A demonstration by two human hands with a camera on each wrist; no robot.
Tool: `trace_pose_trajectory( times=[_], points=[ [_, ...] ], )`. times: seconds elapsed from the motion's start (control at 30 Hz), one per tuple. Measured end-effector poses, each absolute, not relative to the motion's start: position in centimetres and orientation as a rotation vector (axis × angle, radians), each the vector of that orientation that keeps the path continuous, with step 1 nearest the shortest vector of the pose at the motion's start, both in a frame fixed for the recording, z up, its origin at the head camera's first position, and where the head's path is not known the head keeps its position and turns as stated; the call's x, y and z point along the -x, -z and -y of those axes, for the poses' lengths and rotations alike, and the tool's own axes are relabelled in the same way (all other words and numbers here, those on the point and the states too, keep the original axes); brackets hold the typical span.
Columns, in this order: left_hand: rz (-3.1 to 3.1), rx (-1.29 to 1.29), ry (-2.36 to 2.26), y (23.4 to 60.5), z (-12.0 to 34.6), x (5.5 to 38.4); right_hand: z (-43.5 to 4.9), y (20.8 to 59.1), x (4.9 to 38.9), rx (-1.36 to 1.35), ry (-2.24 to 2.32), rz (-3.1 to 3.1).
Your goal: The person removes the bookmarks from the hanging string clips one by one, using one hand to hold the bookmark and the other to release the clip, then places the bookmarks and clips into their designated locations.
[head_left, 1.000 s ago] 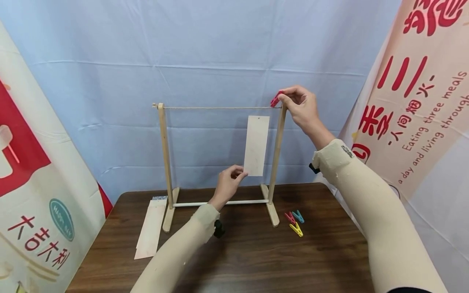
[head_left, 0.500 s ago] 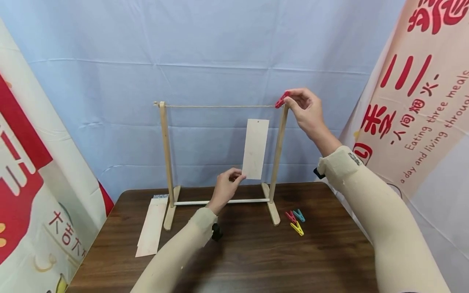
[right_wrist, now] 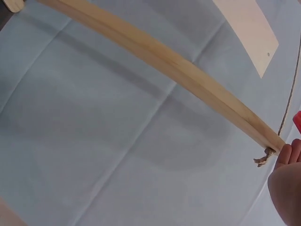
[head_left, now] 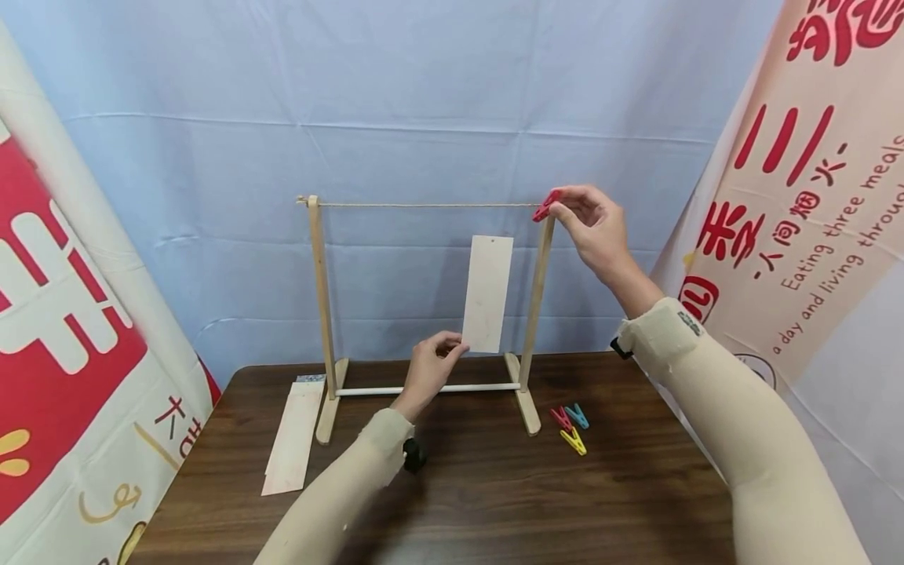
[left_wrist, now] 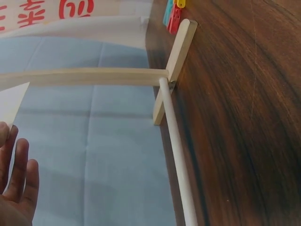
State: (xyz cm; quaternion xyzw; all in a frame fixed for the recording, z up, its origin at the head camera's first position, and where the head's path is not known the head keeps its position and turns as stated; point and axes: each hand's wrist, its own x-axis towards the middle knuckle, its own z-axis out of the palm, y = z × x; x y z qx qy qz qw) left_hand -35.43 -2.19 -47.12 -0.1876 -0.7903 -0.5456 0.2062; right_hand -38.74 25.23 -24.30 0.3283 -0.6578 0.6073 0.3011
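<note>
My left hand point(head_left: 432, 362) pinches the lower left corner of a pale card strip point(head_left: 487, 294) with a small hole near its top. The strip stands upright below the string point(head_left: 424, 205) of a wooden frame point(head_left: 323, 298). At the frame's top right, my right hand point(head_left: 596, 231) pinches a red clothespin point(head_left: 546, 205), which overlaps the string's end by the post in the head view. In the right wrist view, the fingers point(right_wrist: 295, 149) are right at the post's top, beside the string's knot point(right_wrist: 266, 157). The left wrist view shows the strip's corner point(left_wrist: 11, 101) between thumb and finger.
More card strips point(head_left: 293, 439) lie on the dark wooden table point(head_left: 494, 502) at left. Right of the frame's foot lie a red clothespin point(head_left: 561, 418), a blue one point(head_left: 577, 416) and a yellow one point(head_left: 573, 441). A white bar point(head_left: 480, 388) joins the feet.
The right hand with its red clothespin has come down a little and slightly right, to the string's right end. The left hand has lowered the card strip slightly and shifted it left.
</note>
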Motion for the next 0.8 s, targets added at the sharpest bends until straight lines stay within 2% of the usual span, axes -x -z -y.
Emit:
trace_pose_trajectory(
  times=[0.8],
  points=[
    [2.152, 0.414, 1.647, 49.5, 5.2, 34.0, -25.0, 29.3, 37.1, -0.895, -1.647, 1.912]
  ],
)
